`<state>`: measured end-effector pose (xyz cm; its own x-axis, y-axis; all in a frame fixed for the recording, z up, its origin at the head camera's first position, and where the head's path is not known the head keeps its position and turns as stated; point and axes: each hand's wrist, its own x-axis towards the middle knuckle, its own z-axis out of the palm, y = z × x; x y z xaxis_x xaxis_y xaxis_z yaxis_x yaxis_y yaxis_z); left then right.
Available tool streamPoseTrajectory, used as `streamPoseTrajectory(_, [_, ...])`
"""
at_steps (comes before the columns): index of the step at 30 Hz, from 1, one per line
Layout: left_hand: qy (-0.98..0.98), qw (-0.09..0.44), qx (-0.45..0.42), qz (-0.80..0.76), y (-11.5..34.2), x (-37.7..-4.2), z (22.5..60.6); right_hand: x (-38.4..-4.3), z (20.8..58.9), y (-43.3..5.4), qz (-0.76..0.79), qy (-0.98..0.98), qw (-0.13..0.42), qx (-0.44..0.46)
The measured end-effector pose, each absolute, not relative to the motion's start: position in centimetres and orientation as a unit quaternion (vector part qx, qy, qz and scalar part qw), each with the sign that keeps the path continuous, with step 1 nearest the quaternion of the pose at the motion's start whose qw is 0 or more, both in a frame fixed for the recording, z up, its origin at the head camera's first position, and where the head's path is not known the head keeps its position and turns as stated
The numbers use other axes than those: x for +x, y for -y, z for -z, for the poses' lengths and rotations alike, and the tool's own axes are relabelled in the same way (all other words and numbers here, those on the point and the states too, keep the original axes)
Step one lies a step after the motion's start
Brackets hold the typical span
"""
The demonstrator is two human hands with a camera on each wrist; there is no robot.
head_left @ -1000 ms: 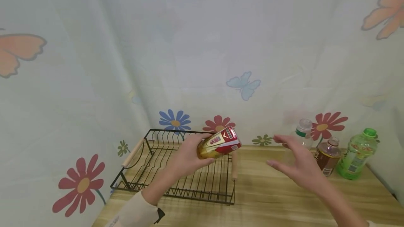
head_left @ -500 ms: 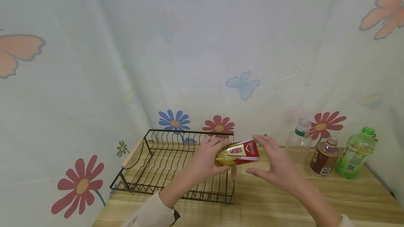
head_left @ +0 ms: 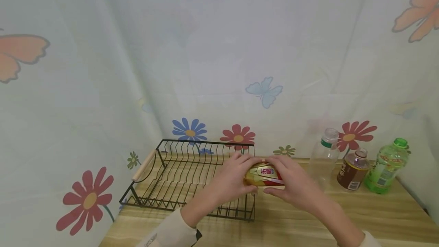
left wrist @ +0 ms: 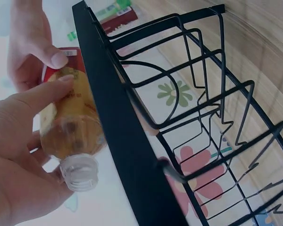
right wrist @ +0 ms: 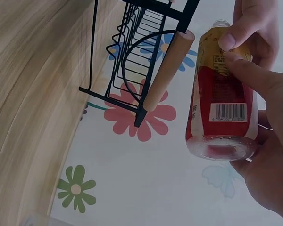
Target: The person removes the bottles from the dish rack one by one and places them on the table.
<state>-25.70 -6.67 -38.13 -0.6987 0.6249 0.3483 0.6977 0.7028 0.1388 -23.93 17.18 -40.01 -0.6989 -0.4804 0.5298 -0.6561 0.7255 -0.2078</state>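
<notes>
A clear plastic bottle with a red and gold label (head_left: 262, 174) lies sideways in the air between both hands, over the right end of the black wire dish rack (head_left: 202, 212). My left hand (head_left: 231, 176) grips its neck-end half. My right hand (head_left: 291, 180) grips the base-end half, thumb and fingers on opposite sides. In the left wrist view the bottle's uncapped mouth (left wrist: 80, 173) shows, with both thumbs on the label. The right wrist view shows the barcode (right wrist: 228, 112) and clear base of the bottle.
On the wooden table (head_left: 291, 224), to the right, stand a clear bottle (head_left: 324, 159), a brown-labelled bottle (head_left: 353, 170) and a green bottle (head_left: 385, 167). The rack has wooden handles (head_left: 145, 166). A flower-patterned curtain (head_left: 219, 68) hangs behind.
My left hand has carried the bottle rightward and turned it more level. My right hand has come in from the right and taken hold of its base end.
</notes>
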Motion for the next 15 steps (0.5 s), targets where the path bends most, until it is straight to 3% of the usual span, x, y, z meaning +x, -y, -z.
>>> streamPoseTrajectory(15, [0.91, 0.179, -0.363, 0.094, 6.48, -25.94, 38.78, -24.46, 40.08, -16.52, -0.159, 0.901, 0.24, 0.325])
